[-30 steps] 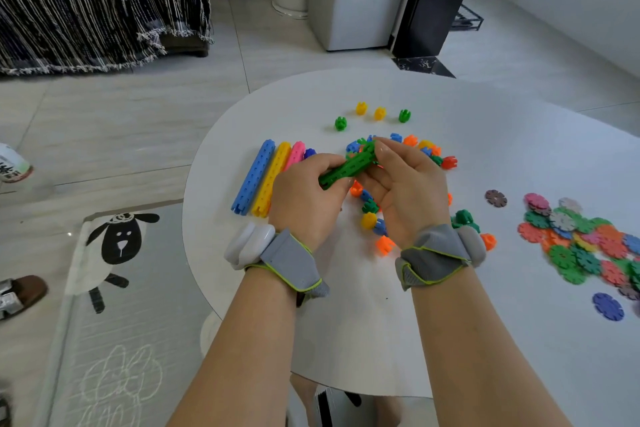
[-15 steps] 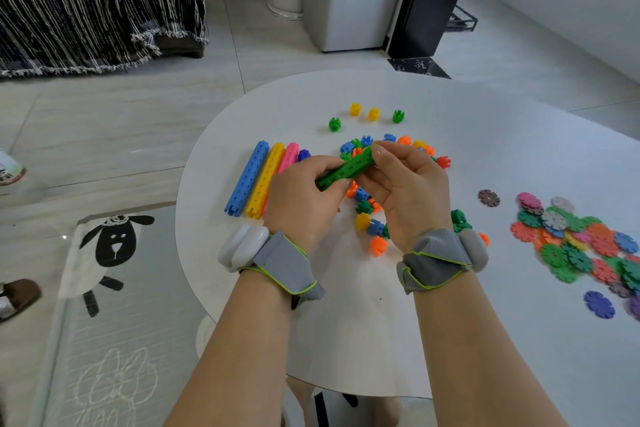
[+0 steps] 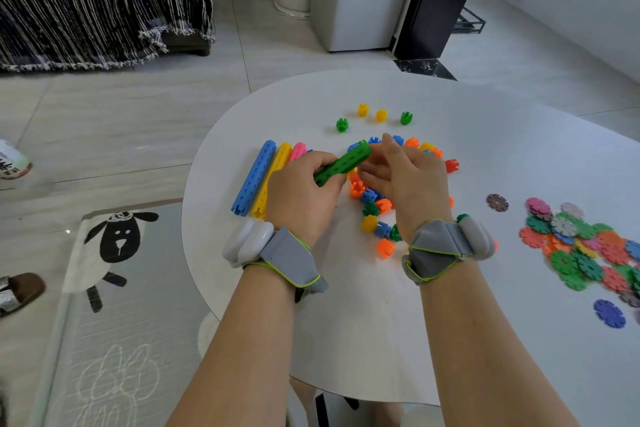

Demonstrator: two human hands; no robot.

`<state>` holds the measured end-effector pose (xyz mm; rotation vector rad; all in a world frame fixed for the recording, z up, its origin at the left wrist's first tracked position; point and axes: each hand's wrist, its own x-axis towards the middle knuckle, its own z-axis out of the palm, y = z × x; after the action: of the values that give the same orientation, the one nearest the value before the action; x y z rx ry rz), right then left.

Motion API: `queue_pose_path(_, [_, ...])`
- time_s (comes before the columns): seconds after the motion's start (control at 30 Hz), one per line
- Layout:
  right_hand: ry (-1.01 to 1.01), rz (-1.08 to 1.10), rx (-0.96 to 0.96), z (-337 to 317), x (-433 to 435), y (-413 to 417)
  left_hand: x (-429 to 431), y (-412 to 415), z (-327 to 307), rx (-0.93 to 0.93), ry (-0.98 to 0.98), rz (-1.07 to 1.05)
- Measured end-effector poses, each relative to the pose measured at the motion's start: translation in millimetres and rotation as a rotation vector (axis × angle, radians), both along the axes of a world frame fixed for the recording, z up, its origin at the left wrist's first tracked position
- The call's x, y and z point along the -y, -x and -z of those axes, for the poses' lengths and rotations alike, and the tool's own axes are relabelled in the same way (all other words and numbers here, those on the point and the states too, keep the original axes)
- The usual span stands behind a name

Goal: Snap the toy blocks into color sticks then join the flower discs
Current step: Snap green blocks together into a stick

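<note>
My left hand grips the near end of a green block stick, which slants up to the right above the white table. My right hand hovers just right of the stick's far end with fingers loosely spread, holding nothing. Finished blue, yellow and pink sticks lie side by side to the left. Loose blocks in several colours are scattered under and beyond my hands. A pile of flower discs lies at the right.
Two yellow blocks and two green ones sit apart near the table's far side. A single brown disc and a blue disc lie off the pile. A sheep-print mat covers the floor at left.
My right hand has let go of the green stick's far end and opened, drawing slightly to the right. My left hand keeps hold of the stick.
</note>
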<state>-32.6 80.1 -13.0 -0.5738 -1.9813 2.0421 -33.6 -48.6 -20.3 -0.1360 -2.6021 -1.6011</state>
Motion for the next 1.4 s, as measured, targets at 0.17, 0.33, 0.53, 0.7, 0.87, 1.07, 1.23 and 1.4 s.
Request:
queue_pose_path(0.17, [-0.816,-0.007,0.062,8,-10,19,6,9,2,-0.022,0.134,-0.079])
queue_pose_path(0.33, [-1.125,-0.165,0.252,15,-6,46,4,18,8,-0.038,0.166,-0.102])
queue_pose_path(0.53, [-1.286,-0.171,0.425,25,-2,68,4,19,7,-0.033,0.153,-0.112])
queue_pose_path(0.7, [-1.266,-0.192,0.431,22,4,71,5,17,5,-0.04,0.144,-0.111])
queue_pose_path(0.87, [-0.975,-0.116,0.184,2,-6,39,6,18,6,-0.031,0.173,-0.088])
queue_pose_path(1.07, [-0.105,-0.08,-0.018,-2,-10,19,0,10,0,-0.06,0.166,-0.024])
queue_pose_path(1.23, [0.208,-0.005,-0.032,-2,-5,13,-5,8,-1,-0.052,0.118,0.01])
queue_pose_path(1.4, [0.245,0.029,-0.045,-2,-5,10,-11,7,-1,-0.064,0.124,0.027])
